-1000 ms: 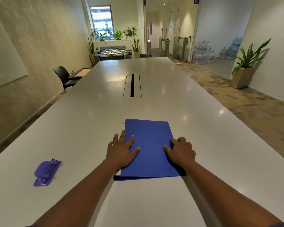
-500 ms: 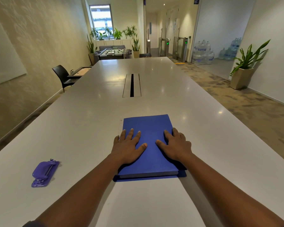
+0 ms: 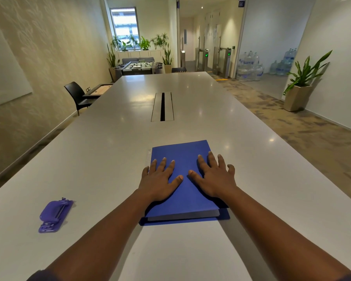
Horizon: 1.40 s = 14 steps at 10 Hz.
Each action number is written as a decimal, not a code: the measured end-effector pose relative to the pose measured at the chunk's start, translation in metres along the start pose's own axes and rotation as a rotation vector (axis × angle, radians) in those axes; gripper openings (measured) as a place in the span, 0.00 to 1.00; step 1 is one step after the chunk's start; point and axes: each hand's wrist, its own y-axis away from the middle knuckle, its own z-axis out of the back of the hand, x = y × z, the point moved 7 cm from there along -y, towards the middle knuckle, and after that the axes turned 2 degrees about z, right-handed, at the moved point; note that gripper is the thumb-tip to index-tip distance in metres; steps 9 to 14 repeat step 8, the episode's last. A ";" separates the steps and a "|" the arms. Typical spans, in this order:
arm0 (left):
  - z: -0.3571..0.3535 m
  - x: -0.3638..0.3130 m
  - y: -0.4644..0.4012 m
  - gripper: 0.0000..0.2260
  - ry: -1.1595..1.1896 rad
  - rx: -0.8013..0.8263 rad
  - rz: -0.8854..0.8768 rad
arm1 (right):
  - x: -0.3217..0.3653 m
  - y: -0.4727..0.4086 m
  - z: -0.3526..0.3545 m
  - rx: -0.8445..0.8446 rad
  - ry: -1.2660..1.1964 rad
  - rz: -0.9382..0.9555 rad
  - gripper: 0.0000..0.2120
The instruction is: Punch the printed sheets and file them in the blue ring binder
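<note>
The blue ring binder [image 3: 182, 157] lies closed on the long grey table [image 3: 109, 151] right in front of me. My left hand [image 3: 160, 179] rests flat on the left half of its cover, fingers spread. My right hand [image 3: 213, 177] presses flat on the right half, its little finger over the cover's right edge. A strip of white printed sheet [image 3: 148, 159] pokes out at the binder's far left edge. The purple hole punch [image 3: 54, 216] sits on the table well to the left, apart from both hands.
A cable slot [image 3: 162, 106] runs along the middle of the table beyond the binder. A black chair [image 3: 77, 96] stands at the table's left side. A potted plant [image 3: 300, 88] stands on the floor at the right.
The raised front cover has come down flat. Both hands have slid forward onto it, and my right hand's curled fingers have straightened and spread.
</note>
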 end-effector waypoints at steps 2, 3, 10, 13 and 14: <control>0.001 -0.003 0.000 0.35 0.012 -0.022 -0.003 | 0.004 -0.002 0.002 0.004 0.049 0.023 0.42; 0.004 -0.004 0.000 0.35 0.014 -0.037 -0.007 | 0.006 -0.003 0.003 0.002 0.061 0.037 0.41; 0.109 -0.024 -0.006 0.34 -0.067 -0.294 -0.068 | 0.044 0.005 0.106 -0.344 0.103 0.173 0.35; 0.109 -0.024 -0.006 0.34 -0.067 -0.294 -0.068 | 0.044 0.005 0.106 -0.344 0.103 0.173 0.35; 0.109 -0.024 -0.006 0.34 -0.067 -0.294 -0.068 | 0.044 0.005 0.106 -0.344 0.103 0.173 0.35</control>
